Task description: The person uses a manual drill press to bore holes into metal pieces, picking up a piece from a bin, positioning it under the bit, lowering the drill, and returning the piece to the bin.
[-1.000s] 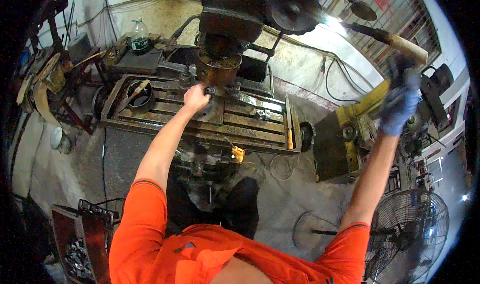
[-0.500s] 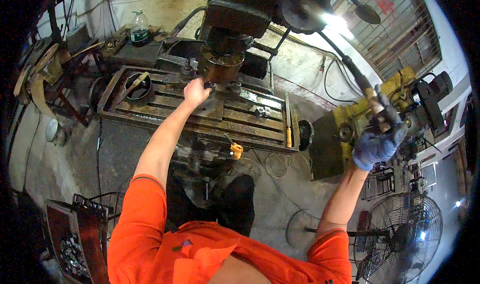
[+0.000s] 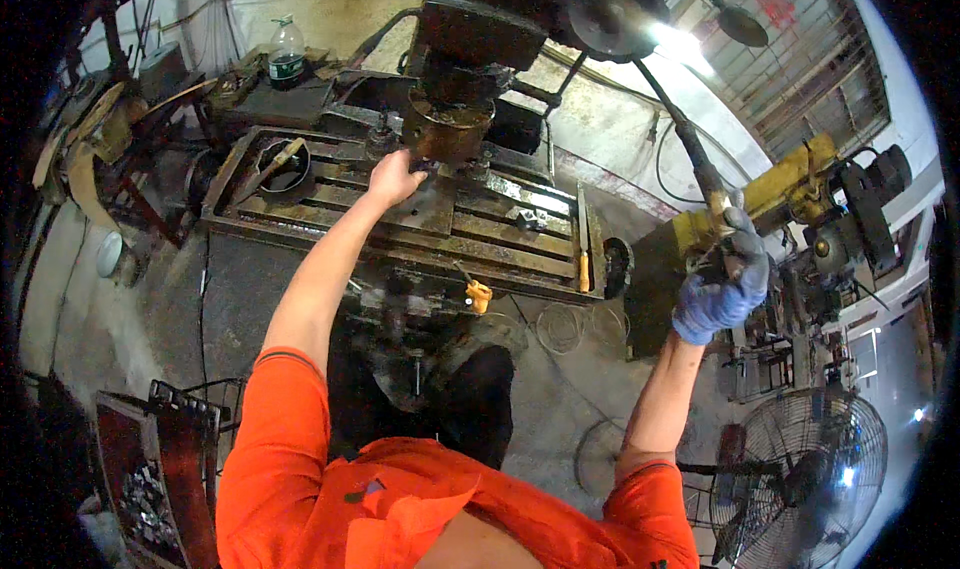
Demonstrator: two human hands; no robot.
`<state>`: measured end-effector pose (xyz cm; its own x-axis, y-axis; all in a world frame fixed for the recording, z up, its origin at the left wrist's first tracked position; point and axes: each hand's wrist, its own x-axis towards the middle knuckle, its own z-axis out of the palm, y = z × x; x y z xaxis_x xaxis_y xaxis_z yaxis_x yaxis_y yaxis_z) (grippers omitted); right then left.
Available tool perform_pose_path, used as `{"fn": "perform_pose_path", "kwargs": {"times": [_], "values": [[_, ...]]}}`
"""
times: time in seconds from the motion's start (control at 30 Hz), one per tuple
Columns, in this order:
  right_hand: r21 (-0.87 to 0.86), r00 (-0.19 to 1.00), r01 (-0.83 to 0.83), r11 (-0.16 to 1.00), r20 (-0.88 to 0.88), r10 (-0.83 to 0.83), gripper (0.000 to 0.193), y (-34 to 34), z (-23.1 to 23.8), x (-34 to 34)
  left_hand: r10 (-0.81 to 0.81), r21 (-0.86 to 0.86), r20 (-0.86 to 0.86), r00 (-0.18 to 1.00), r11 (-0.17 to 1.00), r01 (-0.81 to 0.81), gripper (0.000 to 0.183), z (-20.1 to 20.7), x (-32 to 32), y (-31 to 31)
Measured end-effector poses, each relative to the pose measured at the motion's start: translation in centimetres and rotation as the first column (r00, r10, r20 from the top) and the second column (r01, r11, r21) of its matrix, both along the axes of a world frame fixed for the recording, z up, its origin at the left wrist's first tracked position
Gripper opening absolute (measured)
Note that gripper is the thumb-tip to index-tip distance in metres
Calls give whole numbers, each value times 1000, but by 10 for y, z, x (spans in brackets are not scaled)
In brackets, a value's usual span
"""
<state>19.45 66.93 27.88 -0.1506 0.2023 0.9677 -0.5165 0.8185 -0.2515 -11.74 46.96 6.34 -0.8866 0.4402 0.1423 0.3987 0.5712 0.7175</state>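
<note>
Currently: right hand (image 3: 724, 284) gripping lever (image 3: 690, 139), steady pressure suits us; left hand (image 3: 393, 181) by machine head (image 3: 450, 129), grip unclear.

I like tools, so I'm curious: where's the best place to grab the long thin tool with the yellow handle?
Probably by its yellow handle, from above and the near side, fingers wrapped across it. The tool lies lengthwise at the slotted table's right end, handle toward the person, while its narrow grey blade points away.
</note>
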Motion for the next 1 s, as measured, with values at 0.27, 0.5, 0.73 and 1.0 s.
{"fn": "perform_pose_path", "kwargs": {"times": [0.27, 0.5, 0.73, 1.0], "values": [[-84, 981, -195, 977, -32, 193, 38, 12, -3, 3, 115, 42, -590, 799, 993, -112, 37, 31, 14, -149], [-144, 992, -103, 984, -85, 91, 37, 3, 5, -2, 46, -270, -689, 723, 910, -315, 41, 13, -4, -238], [-125, 996, -64, 990, -68, 56, 35, 1, 9, 0, 37, -274, -623, 781, 925, -262, 25, 5, -3, -240], [-90, 991, 94, 992, -88, -102, 36, -6, 3, -3, 279, 604, 101, 955, 746, -282, 26, 6, 45, -179]]}}
